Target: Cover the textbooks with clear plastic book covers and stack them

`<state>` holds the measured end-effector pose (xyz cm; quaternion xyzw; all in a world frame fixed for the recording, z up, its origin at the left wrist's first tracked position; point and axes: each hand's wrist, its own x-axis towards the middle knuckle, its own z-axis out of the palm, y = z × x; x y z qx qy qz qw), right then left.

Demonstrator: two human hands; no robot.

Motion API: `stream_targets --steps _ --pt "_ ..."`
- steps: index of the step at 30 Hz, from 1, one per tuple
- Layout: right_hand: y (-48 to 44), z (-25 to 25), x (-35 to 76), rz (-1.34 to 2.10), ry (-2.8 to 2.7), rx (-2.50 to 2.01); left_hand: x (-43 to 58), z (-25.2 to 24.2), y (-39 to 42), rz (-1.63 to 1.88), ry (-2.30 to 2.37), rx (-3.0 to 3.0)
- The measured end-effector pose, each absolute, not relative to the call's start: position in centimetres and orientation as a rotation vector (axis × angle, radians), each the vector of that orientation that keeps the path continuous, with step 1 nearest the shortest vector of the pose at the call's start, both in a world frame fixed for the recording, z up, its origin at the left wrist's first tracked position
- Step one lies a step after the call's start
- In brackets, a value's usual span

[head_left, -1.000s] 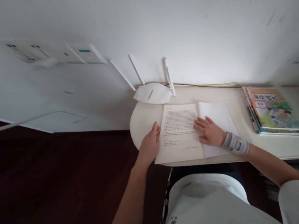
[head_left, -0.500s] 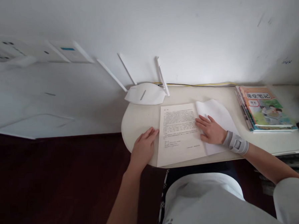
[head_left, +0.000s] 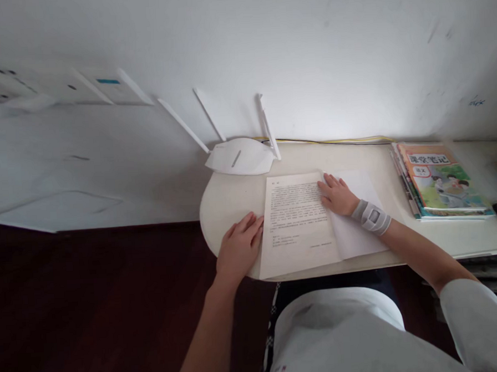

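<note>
An open book (head_left: 296, 222) lies on the pale tabletop, printed text on its left page and a blank white page (head_left: 361, 233) on the right. My right hand (head_left: 338, 195) rests flat near the top of the fold, fingers spread over the inner edge of the printed page. A grey band with a buckle circles the right wrist. My left hand (head_left: 240, 246) lies at the left edge of the printed page, fingers stretched out, fingertips at the paper's border. Neither hand grasps anything.
A white router (head_left: 241, 156) with raised antennas stands behind the book, against the wall. Yellow and black cables (head_left: 333, 141) run along the table's back edge. A stack of colourful workbooks (head_left: 444, 181) sits to the right. Wall sockets (head_left: 114, 87) are at upper left. The table's (head_left: 210, 210) left end is rounded.
My right hand has slid up along the fold, away from me and slightly left. The right page, raised and curved before, now lies flatter. My left hand has hardly moved.
</note>
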<state>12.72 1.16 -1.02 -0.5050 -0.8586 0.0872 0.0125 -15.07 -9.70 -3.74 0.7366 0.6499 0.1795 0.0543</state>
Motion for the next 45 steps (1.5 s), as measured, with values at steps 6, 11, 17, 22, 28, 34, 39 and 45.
stream_targets --steps 6,11,17,22,28,34,39,45 --pt "0.6 -1.5 13.0 0.231 -2.694 -1.556 -15.2 -4.0 -9.6 0.556 1.966 2.233" --pt "1.0 -1.1 14.3 0.264 -2.685 -1.565 -15.3 -4.3 -9.7 0.61 1.95 2.201" --pt "0.9 -1.4 14.3 0.247 -2.65 -1.6 -15.3 -4.2 -9.7 0.562 1.959 2.213" --pt "1.3 -0.7 14.9 0.265 -2.699 -1.542 -15.2 -4.2 -9.7 0.533 1.966 2.212" --pt "-3.9 0.0 13.8 -0.036 -2.855 -1.331 -15.4 -4.5 -9.7 0.536 1.961 2.239" --pt "-6.5 -0.4 14.1 -0.234 -2.811 -1.431 -15.6 -4.6 -9.6 0.527 1.94 2.255" --pt "-6.4 -0.2 14.8 -0.163 -2.801 -1.476 -15.6 -4.5 -9.6 0.531 1.945 2.235" --pt "-7.0 -1.0 14.4 -0.022 -2.704 -1.568 -15.7 -4.6 -9.6 0.529 1.948 2.249"
